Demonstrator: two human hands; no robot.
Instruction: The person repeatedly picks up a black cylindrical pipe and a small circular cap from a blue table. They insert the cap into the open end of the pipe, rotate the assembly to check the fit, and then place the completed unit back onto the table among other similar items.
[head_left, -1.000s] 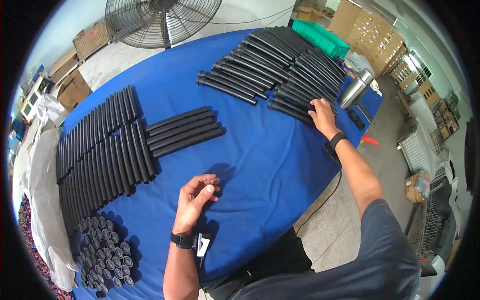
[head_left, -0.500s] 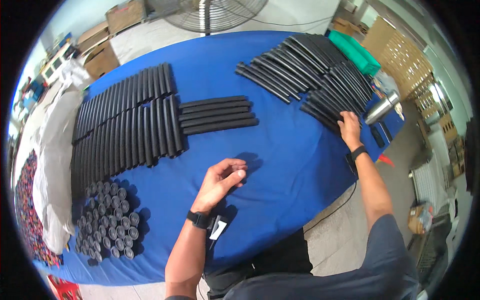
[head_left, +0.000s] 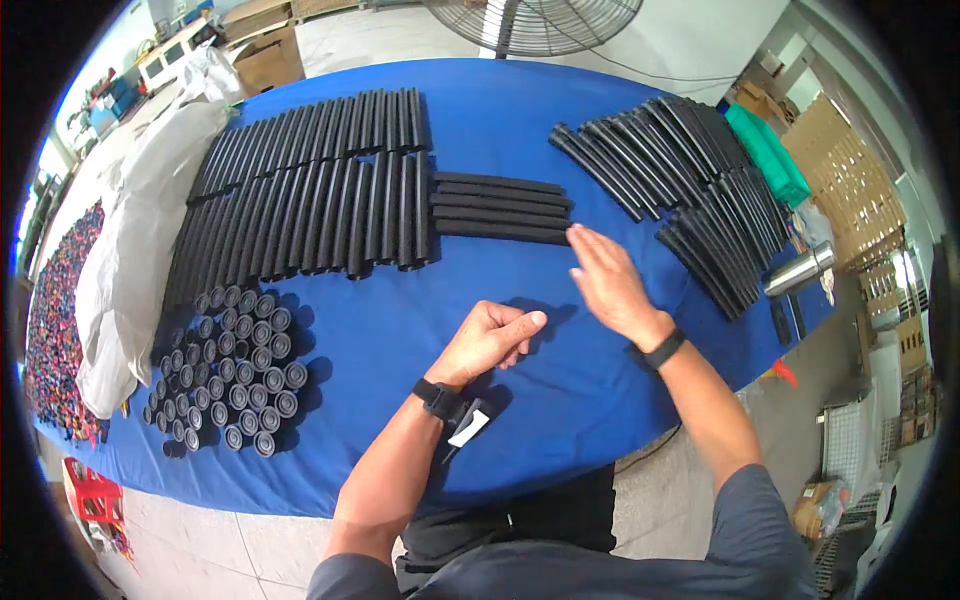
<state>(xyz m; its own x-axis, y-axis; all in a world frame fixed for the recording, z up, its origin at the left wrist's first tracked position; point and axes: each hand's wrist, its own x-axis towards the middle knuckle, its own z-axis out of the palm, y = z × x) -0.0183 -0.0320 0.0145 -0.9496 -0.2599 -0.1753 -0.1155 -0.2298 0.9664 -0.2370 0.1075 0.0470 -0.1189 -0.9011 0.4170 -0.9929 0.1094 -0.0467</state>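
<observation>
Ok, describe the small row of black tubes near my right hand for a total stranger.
On the blue tablecloth, look between the big left block of black tubes and the fanned pile at right. The small row lies there, its right end by your right hand. Its few tubes alone run straight left to right.

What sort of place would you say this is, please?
Probably a workshop or factory floor: rows of black tubes and clustered round pieces on a blue-covered table, with a large caged fan beyond.
</observation>
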